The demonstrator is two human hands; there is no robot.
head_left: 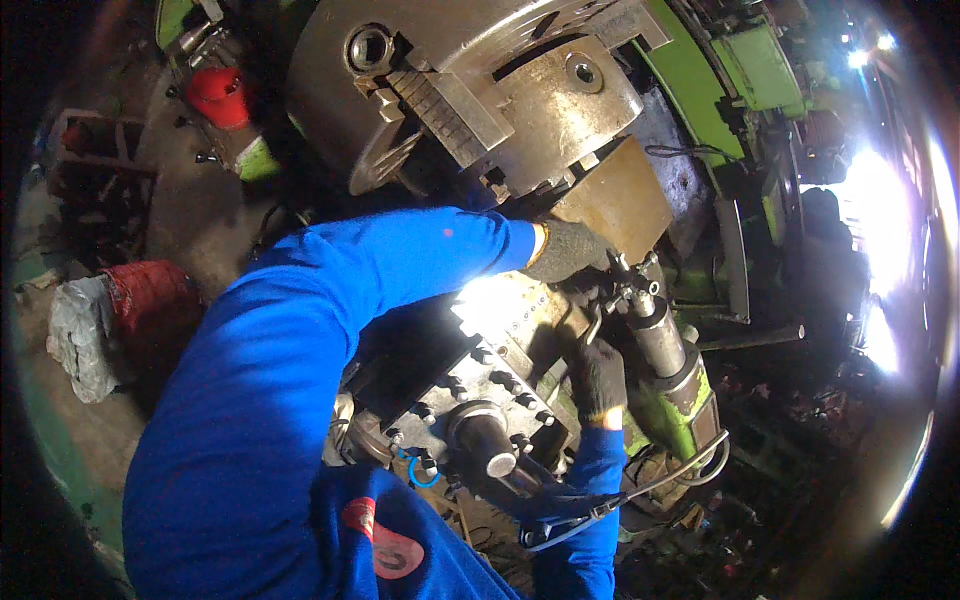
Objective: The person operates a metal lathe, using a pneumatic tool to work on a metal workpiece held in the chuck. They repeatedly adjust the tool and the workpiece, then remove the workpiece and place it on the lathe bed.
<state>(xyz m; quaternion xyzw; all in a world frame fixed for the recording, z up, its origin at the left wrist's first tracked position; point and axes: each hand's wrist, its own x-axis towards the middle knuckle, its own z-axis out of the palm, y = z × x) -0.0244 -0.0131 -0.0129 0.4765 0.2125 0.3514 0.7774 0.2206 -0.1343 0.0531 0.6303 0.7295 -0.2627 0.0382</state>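
My left hand (570,252), in a dark work glove, reaches across beside the lower edge of a flat brownish metal block (625,200). Its fingertips are near a cluster of small metal parts (630,285) in front of the lathe's tailstock spindle (657,338); what they touch is hidden. Lower down, my right hand (600,378), also gloved, is closed around a bent metal rod (595,322) that sticks up past its fingers. To its left sits the square tool post (435,425) with several bolts and a round central stud (498,460).
The large lathe chuck (450,90) with stepped jaws fills the top. Green machine casting (690,410) carries the tailstock, and a cable (650,490) loops below. At left are a red container (218,97) and a red-and-grey bundle (110,325). A bar (755,338) juts out at right.
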